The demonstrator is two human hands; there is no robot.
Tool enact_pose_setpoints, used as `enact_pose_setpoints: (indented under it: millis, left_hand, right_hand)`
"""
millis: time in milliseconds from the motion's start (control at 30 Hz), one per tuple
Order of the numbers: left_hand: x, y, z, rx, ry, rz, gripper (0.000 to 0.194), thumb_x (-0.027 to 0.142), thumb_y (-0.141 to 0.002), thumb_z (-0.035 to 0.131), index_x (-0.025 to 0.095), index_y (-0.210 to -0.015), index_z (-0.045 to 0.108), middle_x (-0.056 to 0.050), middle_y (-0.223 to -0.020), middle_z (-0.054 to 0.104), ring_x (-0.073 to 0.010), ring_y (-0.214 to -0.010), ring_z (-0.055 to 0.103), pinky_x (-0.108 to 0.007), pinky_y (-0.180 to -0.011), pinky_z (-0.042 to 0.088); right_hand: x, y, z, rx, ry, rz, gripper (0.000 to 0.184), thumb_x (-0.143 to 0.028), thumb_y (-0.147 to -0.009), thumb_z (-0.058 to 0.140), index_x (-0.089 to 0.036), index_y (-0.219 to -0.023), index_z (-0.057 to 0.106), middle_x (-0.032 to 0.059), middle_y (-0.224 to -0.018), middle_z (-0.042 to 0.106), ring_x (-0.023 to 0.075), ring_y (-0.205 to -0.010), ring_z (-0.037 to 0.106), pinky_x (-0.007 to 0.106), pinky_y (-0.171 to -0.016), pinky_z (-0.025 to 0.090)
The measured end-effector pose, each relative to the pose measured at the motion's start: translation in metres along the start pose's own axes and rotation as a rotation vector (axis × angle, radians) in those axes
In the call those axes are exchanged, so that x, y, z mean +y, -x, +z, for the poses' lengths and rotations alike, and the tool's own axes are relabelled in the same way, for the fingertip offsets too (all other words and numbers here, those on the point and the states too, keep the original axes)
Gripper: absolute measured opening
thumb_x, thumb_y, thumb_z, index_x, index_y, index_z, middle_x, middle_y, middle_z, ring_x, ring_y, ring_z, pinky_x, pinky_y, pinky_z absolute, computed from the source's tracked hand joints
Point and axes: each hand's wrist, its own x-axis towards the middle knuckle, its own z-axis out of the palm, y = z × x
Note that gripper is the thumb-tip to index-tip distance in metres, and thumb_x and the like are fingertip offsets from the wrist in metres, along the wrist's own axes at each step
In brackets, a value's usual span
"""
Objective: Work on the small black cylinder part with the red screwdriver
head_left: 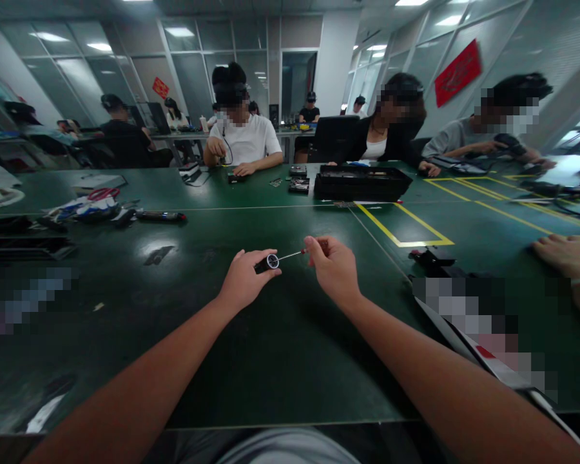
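Observation:
Over the middle of the green table, my left hand [245, 277] is closed around a small black cylindrical part [272, 261] with a pale ring at its open end. That end faces right. My right hand [333, 265] grips a thin screwdriver [290, 255] by its red-tipped handle, most of which is hidden in the fingers. The metal shaft points left, and its tip meets the ringed end of the part. Whether the tip sits in a screw is too small to tell.
A long black housing [362, 183] stands across the table [251, 361]. Tools including a dark pen-shaped one [161, 217] lie left. Yellow tape [425, 244] marks the right side. A black device [432, 256] lies right, near another person's hand [568, 258]. Co-workers sit opposite.

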Motion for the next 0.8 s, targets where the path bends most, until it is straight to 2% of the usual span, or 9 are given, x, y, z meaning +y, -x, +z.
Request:
enact_pose_setpoints:
  millis: [133,300,467,567,733,800]
  left_hand:
    - [-0.0015,0.0006,0.0005,-0.006,0.012,0.013,0.042,0.033,-0.085,0.077,0.026,-0.126,0.069,-0.006,-0.125,0.073,-0.0273,-0.117,0.065,-0.059,-0.120,0.028]
    - [-0.0016,0.0010,0.0008,-0.010,0.022,0.018,0.041,0.032,-0.086,0.077,0.026,-0.126,0.068,-0.006,-0.126,0.073,-0.0270,-0.121,0.063,-0.060,-0.121,0.025]
    - [-0.0009,0.0000,-0.0004,-0.023,0.005,0.009,0.041,0.030,-0.085,0.077,0.026,-0.125,0.069,-0.007,-0.126,0.073,-0.0276,-0.120,0.064,-0.059,-0.119,0.028]
    - [-0.0013,-0.0011,-0.0015,-0.019,-0.004,0.000,0.041,0.029,-0.085,0.077,0.025,-0.126,0.069,-0.007,-0.126,0.073,-0.0279,-0.119,0.064,-0.058,-0.118,0.030]
    - [-0.0019,-0.0019,-0.0017,-0.005,-0.014,-0.014,0.041,0.027,-0.084,0.078,0.025,-0.124,0.070,-0.007,-0.126,0.073,-0.0282,-0.119,0.065,-0.057,-0.117,0.032]
    - [-0.0020,-0.0016,-0.0012,-0.008,-0.013,-0.008,0.041,0.027,-0.084,0.078,0.025,-0.124,0.070,-0.007,-0.126,0.073,-0.0283,-0.119,0.065,-0.058,-0.117,0.033]
  right_hand:
    - [0.0007,-0.0004,-0.0011,-0.011,0.011,0.012,0.046,-0.061,-0.095,0.054,-0.020,-0.083,0.071,0.0004,-0.061,0.065,0.0162,-0.057,0.060,0.030,-0.059,0.041]
    - [0.0016,0.0013,-0.0014,-0.006,0.069,-0.077,0.052,-0.063,-0.097,0.048,-0.021,-0.072,0.066,-0.0007,-0.055,0.058,0.0159,-0.053,0.055,0.031,-0.057,0.036]
    - [0.0033,0.0033,0.0012,-0.110,-0.038,-0.131,0.025,-0.041,-0.101,0.047,-0.023,-0.099,0.065,0.0013,-0.077,0.069,0.0166,-0.063,0.058,0.030,-0.060,0.040]
    - [0.0036,0.0034,0.0006,-0.171,-0.083,-0.145,0.022,-0.031,-0.099,0.045,-0.023,-0.111,0.062,0.0016,-0.085,0.070,0.0169,-0.068,0.060,0.031,-0.064,0.042]
    - [0.0031,-0.0003,-0.0013,-0.162,0.039,-0.150,0.036,-0.046,-0.102,0.042,-0.022,-0.095,0.069,0.0007,-0.070,0.064,0.0180,-0.064,0.059,0.032,-0.060,0.038]
    - [0.0023,-0.0009,-0.0015,-0.167,0.063,-0.147,0.035,-0.044,-0.102,0.043,-0.022,-0.099,0.070,0.0011,-0.072,0.066,0.0179,-0.063,0.059,0.032,-0.059,0.038]
